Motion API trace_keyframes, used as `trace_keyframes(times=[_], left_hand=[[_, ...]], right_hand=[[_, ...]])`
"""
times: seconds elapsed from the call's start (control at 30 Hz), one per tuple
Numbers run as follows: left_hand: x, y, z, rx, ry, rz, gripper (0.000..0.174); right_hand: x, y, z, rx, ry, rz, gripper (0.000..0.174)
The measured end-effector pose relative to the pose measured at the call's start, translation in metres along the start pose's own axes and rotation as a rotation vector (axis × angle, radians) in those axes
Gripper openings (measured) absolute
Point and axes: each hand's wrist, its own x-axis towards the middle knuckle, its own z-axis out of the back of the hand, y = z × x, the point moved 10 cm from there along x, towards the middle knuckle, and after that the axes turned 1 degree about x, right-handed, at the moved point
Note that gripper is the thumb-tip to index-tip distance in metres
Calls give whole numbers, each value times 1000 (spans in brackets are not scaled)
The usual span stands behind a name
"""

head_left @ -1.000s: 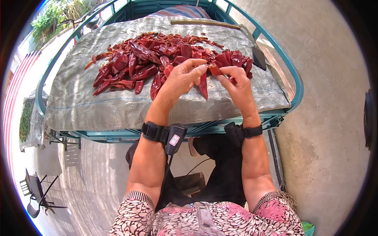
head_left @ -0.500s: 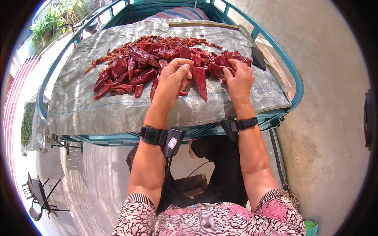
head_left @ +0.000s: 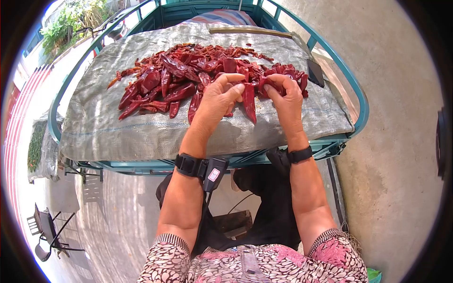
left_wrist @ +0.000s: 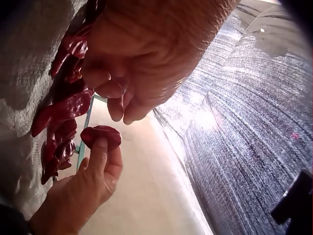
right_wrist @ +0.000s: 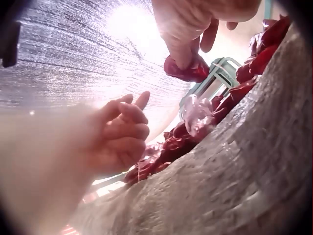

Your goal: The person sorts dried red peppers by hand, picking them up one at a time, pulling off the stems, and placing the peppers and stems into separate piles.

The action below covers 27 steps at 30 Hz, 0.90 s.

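Observation:
Dried red chili peppers (head_left: 178,68) lie heaped on a grey woven sheet (head_left: 141,132). My right hand (head_left: 287,96) pinches one chili pepper (left_wrist: 105,136) between thumb and fingers, raised at the right front of the heap. To its left, my left hand (head_left: 218,100) hovers with loosely bent fingers, thumb and index extended toward the pepper. Nothing shows in the left fingers, and a gap separates them from the held pepper in the left wrist view. Between the hands, a long chili pepper (head_left: 249,106) lies pointing toward me.
The sheet covers the bed of a teal cart, whose curved rail (head_left: 361,101) runs round it. A wooden strip (head_left: 250,31) lies at the back, and a dark flat object (head_left: 315,73) at the right edge. Beyond the cart at left stands a black chair (head_left: 47,231).
A second ago both hands met at a pepper. The right hand then went down to the heap's right side, and now it is raised with a pepper, closer to the left hand.

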Motion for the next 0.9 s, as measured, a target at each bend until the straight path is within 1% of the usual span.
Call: trace_keyframes(times=[0.03,0.13,0.17,0.27,0.37,0.47,0.5,0.57,0.6,0.63,0.73,0.77,0.87,0.9], left_hand=[[-3,-3,-5,27,20,9,36],[1,3,-17,37,132,-21,43],[1,3,-18,-15,125,-41,37],[5,13,-11,28,98,2,27],[8,12,-8,35,89,-61,18],[4,10,2,-13,-24,5,16],[3,10,7,-52,-72,-5,16],[4,11,21,-128,-166,-31,17],[6,12,25,-152,-177,-46,17],[7,13,29,-176,-189,-59,17],[8,15,33,-199,-193,-54,20],[7,15,32,-197,-181,-50,21],[5,12,25,-135,-158,-20,24],[5,11,23,-105,-155,-7,25]], right_hand=[[-1,6,2,155,3,-34,23],[-3,34,5,230,-3,84,25],[-3,31,2,304,14,38,23],[-4,23,-5,409,41,-16,23],[-4,25,1,225,-9,57,22],[2,4,17,-111,-206,58,22],[2,3,22,-256,-265,90,21],[-1,-14,17,-218,-225,3,22],[0,-14,16,-197,-205,-38,24],[-1,-13,3,-264,-58,-70,33],[-11,24,-21,-315,110,51,42],[-14,25,-29,-286,168,37,47],[-18,-5,-46,-135,260,-114,49],[-14,-5,-40,-1,227,-155,46]])
